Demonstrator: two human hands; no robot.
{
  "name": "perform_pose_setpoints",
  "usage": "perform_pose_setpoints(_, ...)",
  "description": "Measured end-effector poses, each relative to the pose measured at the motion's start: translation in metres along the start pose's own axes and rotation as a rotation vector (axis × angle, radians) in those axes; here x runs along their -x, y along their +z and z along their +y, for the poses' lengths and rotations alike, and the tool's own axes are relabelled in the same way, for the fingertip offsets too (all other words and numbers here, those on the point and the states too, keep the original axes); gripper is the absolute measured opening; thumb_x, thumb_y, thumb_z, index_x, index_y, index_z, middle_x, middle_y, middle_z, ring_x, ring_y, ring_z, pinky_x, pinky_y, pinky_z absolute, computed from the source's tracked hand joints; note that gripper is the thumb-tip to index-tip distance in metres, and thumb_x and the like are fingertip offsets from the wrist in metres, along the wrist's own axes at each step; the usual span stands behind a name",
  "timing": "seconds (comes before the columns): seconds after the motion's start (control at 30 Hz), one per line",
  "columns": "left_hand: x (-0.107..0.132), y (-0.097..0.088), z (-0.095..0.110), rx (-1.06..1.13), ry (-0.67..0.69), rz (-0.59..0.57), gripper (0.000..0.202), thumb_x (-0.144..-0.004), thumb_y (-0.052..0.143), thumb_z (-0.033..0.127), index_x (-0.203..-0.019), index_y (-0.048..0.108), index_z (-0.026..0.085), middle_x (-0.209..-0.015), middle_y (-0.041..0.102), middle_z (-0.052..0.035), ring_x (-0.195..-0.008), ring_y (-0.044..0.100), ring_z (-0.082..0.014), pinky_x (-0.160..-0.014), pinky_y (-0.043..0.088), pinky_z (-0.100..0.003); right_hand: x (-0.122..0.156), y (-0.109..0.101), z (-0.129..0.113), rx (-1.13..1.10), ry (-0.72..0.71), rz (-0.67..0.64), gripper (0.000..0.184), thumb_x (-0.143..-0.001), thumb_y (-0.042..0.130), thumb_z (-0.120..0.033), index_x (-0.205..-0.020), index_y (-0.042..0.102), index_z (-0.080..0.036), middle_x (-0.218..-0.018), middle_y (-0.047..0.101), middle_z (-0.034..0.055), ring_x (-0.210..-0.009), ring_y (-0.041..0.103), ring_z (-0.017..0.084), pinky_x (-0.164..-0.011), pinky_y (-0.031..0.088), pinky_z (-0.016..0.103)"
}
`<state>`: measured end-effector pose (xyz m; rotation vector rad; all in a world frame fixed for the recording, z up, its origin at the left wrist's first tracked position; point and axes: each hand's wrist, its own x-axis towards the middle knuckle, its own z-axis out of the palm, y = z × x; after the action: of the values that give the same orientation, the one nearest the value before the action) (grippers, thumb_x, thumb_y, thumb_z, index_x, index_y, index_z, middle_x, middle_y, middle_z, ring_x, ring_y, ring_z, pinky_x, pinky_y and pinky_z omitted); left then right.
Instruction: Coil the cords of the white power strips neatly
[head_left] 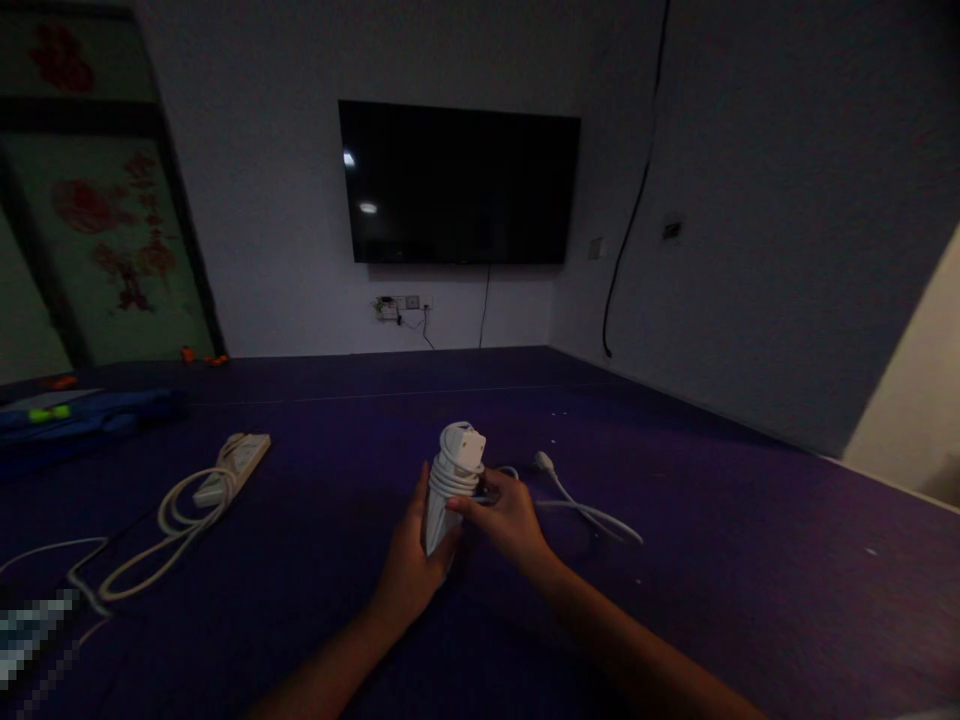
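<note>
Mat open ahead; cord right, second strip left.

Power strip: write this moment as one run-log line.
left hand: holds power strip upright | right hand: pinches cord wound round it | plug: lies on floor

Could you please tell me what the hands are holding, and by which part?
The left hand grips the white power strip by its lower body; the right hand pinches its cord close to the strip.
</note>
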<state>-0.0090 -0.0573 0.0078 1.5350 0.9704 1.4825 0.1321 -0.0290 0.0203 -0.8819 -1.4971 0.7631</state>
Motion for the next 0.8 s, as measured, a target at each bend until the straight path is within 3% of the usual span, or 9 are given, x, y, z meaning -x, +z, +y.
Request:
perform_pose_setpoints(0.1, -0.001, 0.000, 0.001, 0.087, -0.045, 0.034, 0.066, -0.065, 0.072, 0.023, -0.127, 0.048, 0.023, -0.135, 0.049, -0.0071, -0.129, 0.037, -0.0221, -0.104, 0.030, -0.031, -0.002, -0.002, 0.001, 0.037, -0.008, -0.019, 0.043, -0.063, 0.073, -0.042, -0.096, 0.068, -0.015, -0.097, 0.070, 0.0095, -0.089, 0.065, 0.028, -0.079, 0.051, 0.040)
perform_pose_setpoints(0.2, -0.003, -0.001, 0.002, 0.181, -0.138, 0.049, 0.071, -0.063, 0.073, 0.024, -0.128, 0.047, 0.023, -0.131, 0.052, -0.0068, -0.123, 0.045, -0.0233, -0.099, 0.036, -0.031, -0.006, -0.006, 0.005, 0.038, -0.054, -0.082, 0.042, -0.068, 0.069, -0.043, -0.100, 0.068, -0.016, -0.098, 0.070, 0.0080, -0.089, 0.064, 0.025, -0.079, 0.050, 0.038)
perform_pose_setpoints(0.33, -0.004, -0.003, 0.003, 0.346, -0.319, 0.043, 0.081, -0.061, 0.076, 0.027, -0.133, 0.040, 0.022, -0.114, 0.063, -0.0094, -0.094, 0.063, -0.0243, -0.079, 0.050, -0.033, -0.010, -0.011, 0.013, 0.089, -0.053, -0.105, 0.045, -0.073, 0.064, -0.044, -0.107, 0.066, -0.015, -0.093, 0.070, 0.0074, -0.082, 0.064, 0.022, -0.074, 0.051, 0.034)
perform_pose_setpoints(0.47, -0.004, -0.003, 0.005, 0.419, -0.419, 0.010, 0.083, -0.058, 0.078, 0.028, -0.131, 0.040, 0.023, -0.093, 0.068, -0.0066, -0.068, 0.067, -0.0218, -0.060, 0.053, -0.031, -0.012, -0.016, 0.017, 0.182, -0.056, -0.075, 0.045, -0.074, 0.063, -0.044, -0.109, 0.066, -0.015, -0.086, 0.071, 0.0070, -0.079, 0.063, 0.022, -0.074, 0.050, 0.036)
perform_pose_setpoints(0.67, -0.005, -0.002, 0.004, 0.487, -0.471, -0.020, 0.074, -0.060, 0.076, 0.025, -0.126, 0.044, 0.024, -0.088, 0.066, -0.0043, -0.064, 0.067, -0.0219, -0.056, 0.053, -0.032, -0.010, -0.019, 0.012, 0.379, -0.074, -0.026, 0.042, -0.076, 0.061, -0.043, -0.108, 0.067, -0.018, -0.092, 0.071, 0.0089, -0.076, 0.065, 0.025, -0.069, 0.050, 0.037)
perform_pose_setpoints(0.8, -0.005, -0.002, 0.004, 0.519, -0.485, -0.045, 0.069, -0.061, 0.075, 0.026, -0.124, 0.046, 0.023, -0.085, 0.066, -0.0044, -0.062, 0.067, -0.0213, -0.054, 0.052, -0.030, -0.009, -0.017, 0.008, 0.353, -0.079, -0.018, 0.043, -0.076, 0.059, -0.045, -0.108, 0.067, -0.016, -0.098, 0.070, 0.0105, -0.082, 0.065, 0.026, -0.071, 0.050, 0.036)
